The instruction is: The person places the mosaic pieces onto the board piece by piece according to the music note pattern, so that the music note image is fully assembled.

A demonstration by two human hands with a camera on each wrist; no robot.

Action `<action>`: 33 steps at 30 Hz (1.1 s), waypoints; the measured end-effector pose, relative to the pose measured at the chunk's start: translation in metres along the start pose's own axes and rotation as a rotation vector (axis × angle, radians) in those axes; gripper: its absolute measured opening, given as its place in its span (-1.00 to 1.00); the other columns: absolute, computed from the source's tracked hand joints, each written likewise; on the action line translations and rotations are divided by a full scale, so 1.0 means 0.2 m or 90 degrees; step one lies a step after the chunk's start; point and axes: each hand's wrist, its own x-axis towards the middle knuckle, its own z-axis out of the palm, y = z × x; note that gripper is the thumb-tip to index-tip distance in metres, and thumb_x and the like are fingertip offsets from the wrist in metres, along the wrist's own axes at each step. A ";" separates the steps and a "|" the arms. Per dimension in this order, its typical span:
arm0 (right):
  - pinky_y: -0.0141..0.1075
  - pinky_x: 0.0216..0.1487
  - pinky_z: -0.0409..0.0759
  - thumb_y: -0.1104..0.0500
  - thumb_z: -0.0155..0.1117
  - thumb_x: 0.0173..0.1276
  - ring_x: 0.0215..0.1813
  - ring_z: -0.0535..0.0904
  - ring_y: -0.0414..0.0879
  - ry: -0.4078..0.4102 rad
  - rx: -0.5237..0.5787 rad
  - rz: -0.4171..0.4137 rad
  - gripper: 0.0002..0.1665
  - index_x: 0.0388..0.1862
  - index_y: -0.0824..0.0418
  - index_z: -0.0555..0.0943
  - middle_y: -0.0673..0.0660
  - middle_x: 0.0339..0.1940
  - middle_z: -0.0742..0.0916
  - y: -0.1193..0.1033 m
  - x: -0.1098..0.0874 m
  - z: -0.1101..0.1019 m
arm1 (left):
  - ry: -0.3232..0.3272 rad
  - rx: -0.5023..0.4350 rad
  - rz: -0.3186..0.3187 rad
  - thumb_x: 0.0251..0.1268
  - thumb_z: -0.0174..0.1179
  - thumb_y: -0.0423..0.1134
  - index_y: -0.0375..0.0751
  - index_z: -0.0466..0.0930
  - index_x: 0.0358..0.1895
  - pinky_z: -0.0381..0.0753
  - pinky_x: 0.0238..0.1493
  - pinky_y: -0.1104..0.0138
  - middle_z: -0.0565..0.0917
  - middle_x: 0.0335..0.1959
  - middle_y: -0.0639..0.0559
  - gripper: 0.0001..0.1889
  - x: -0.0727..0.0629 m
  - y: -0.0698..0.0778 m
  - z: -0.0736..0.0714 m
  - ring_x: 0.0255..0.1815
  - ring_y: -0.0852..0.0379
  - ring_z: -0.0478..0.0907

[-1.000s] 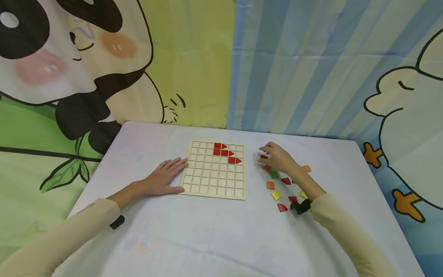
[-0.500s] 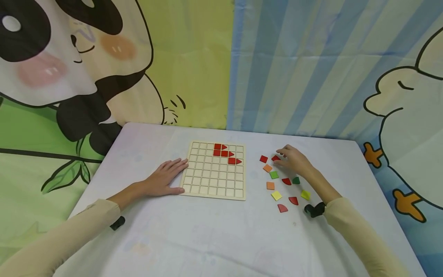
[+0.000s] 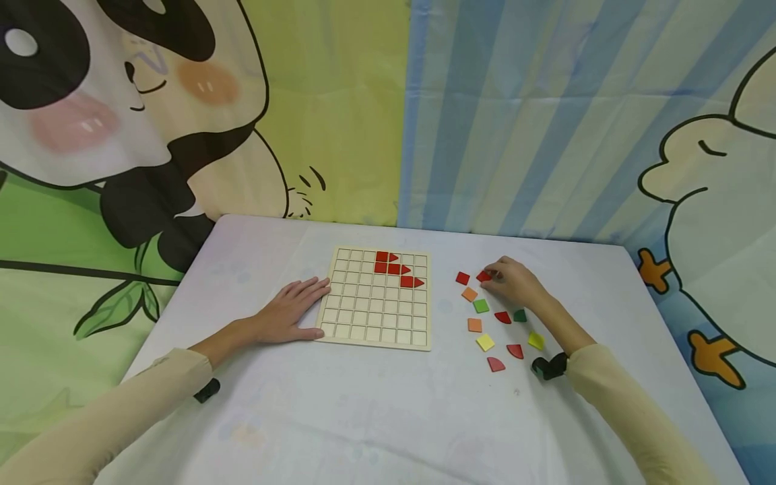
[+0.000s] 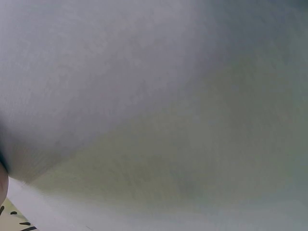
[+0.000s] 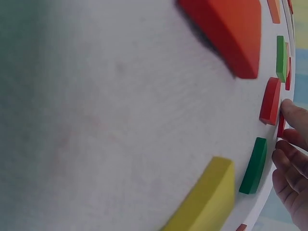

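My left hand [image 3: 285, 313] lies flat on the table, fingers spread, fingertips and thumb at the left edge of a wooden grid board [image 3: 354, 313]. Red squares and red triangles [image 3: 405, 269] sit in its upper right cells. To the right of the board, my right hand [image 3: 516, 283] pinches a red tile [image 3: 483, 276] between thumb and fingers, low over the table. In the right wrist view, the thumb and fingertips close on the same red tile [image 5: 281, 127], seen nearly edge-on; its full shape is partly hidden by the fingers.
Loose tiles lie around the right hand: a red square [image 3: 463, 278], orange squares [image 3: 475, 325], a light green square [image 3: 481, 306], yellow squares [image 3: 485, 343], a dark green tile [image 3: 519, 315] and red quarter-circles [image 3: 502, 317]. A printed cloth [image 3: 485, 135] hangs behind the table.
My right hand has moved right, away from the red square, and its thumb and fingers have come together on another red tile. The left hand stays at the board's edge.
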 end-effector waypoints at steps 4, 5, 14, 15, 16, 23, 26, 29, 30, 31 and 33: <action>-0.02 0.10 0.59 0.07 0.34 0.32 0.00 0.54 0.10 0.003 0.009 0.001 -0.52 0.13 0.30 0.60 0.26 0.00 0.62 -0.01 0.00 0.00 | 0.000 0.005 -0.001 0.20 0.11 0.37 0.02 -0.11 0.58 -0.13 0.50 -0.12 -0.07 0.62 0.06 -0.01 0.00 -0.01 0.00 0.62 -0.07 -0.14; -0.03 0.10 0.59 0.08 0.33 0.32 -0.01 0.54 0.10 0.007 0.010 -0.001 -0.54 0.11 0.30 0.61 0.26 -0.01 0.62 -0.01 0.00 0.00 | 0.001 0.005 -0.001 0.20 0.11 0.37 0.02 -0.11 0.58 -0.13 0.50 -0.11 -0.07 0.62 0.06 -0.01 0.00 -0.01 0.00 0.62 -0.07 -0.14; 0.00 0.12 0.57 0.12 0.32 0.32 -0.02 0.53 0.12 0.032 0.016 -0.012 -0.59 0.05 0.34 0.62 0.29 -0.02 0.62 -0.01 0.00 0.02 | 0.011 0.011 0.007 0.18 0.15 0.35 -0.02 -0.08 0.57 -0.09 0.47 -0.14 -0.03 0.61 0.02 0.00 0.00 -0.01 0.01 0.61 -0.11 -0.11; 0.00 0.13 0.57 0.12 0.32 0.32 -0.02 0.53 0.12 0.031 0.017 -0.012 -0.59 0.06 0.34 0.62 0.29 -0.01 0.62 -0.01 0.00 0.02 | 0.011 0.012 0.006 0.18 0.15 0.35 -0.02 -0.07 0.57 -0.09 0.47 -0.14 -0.03 0.61 0.02 0.00 0.00 -0.01 0.01 0.61 -0.11 -0.11; 0.00 0.13 0.57 0.13 0.32 0.32 -0.02 0.53 0.12 0.031 0.018 -0.012 -0.59 0.06 0.34 0.62 0.29 -0.01 0.62 -0.01 0.00 0.02 | 0.009 0.012 0.006 0.19 0.15 0.34 -0.02 -0.08 0.57 -0.09 0.48 -0.14 -0.03 0.61 0.03 0.00 0.00 0.00 0.01 0.61 -0.11 -0.11; -0.06 0.02 0.60 0.12 0.34 0.30 -0.07 0.54 0.08 0.047 0.040 -0.056 -0.60 0.02 0.34 0.64 0.27 -0.06 0.65 -0.05 0.00 0.01 | -0.004 0.003 -0.003 0.20 0.16 0.32 -0.03 -0.08 0.57 -0.11 0.49 -0.13 -0.04 0.61 0.02 -0.01 -0.01 0.02 -0.01 0.62 -0.09 -0.13; -0.11 -0.06 0.59 0.12 0.33 0.29 -0.10 0.55 0.05 0.058 0.060 -0.085 -0.62 0.00 0.33 0.65 0.24 -0.10 0.65 -0.10 0.00 0.01 | -0.003 0.002 -0.004 0.20 0.17 0.31 -0.04 -0.07 0.57 -0.11 0.49 -0.13 -0.03 0.61 0.01 -0.01 -0.01 0.03 -0.02 0.62 -0.10 -0.12; -0.17 -0.12 0.59 0.11 0.33 0.30 -0.11 0.56 0.04 0.064 0.074 -0.106 -0.64 -0.02 0.31 0.65 0.22 -0.11 0.65 -0.15 0.01 0.01 | 0.000 0.010 -0.003 0.19 0.18 0.30 -0.05 -0.07 0.57 -0.09 0.48 -0.14 -0.02 0.61 0.00 -0.01 -0.01 0.02 -0.01 0.61 -0.11 -0.11; -0.18 -0.13 0.59 0.11 0.33 0.29 -0.11 0.56 0.03 0.064 0.081 -0.108 -0.64 -0.02 0.31 0.65 0.21 -0.11 0.65 -0.18 0.01 0.01 | 0.000 0.010 -0.003 0.19 0.18 0.30 -0.04 -0.07 0.57 -0.10 0.48 -0.14 -0.02 0.61 0.00 -0.01 -0.01 0.02 -0.01 0.61 -0.11 -0.11; -0.20 -0.14 0.59 0.11 0.33 0.29 -0.11 0.57 0.03 0.062 0.087 -0.110 -0.65 -0.02 0.30 0.65 0.20 -0.11 0.65 -0.19 0.02 0.01 | 0.000 0.011 -0.003 0.20 0.17 0.31 -0.04 -0.07 0.57 -0.09 0.48 -0.14 -0.03 0.61 0.00 -0.01 -0.01 0.02 -0.01 0.61 -0.11 -0.11; -0.22 -0.16 0.59 0.11 0.34 0.29 -0.11 0.57 0.03 0.057 0.095 -0.116 -0.65 -0.03 0.29 0.65 0.20 -0.11 0.65 -0.23 0.02 0.01 | -0.001 0.006 -0.003 0.20 0.17 0.31 -0.04 -0.07 0.57 -0.10 0.48 -0.13 -0.03 0.61 0.01 -0.01 -0.01 0.02 -0.02 0.61 -0.10 -0.12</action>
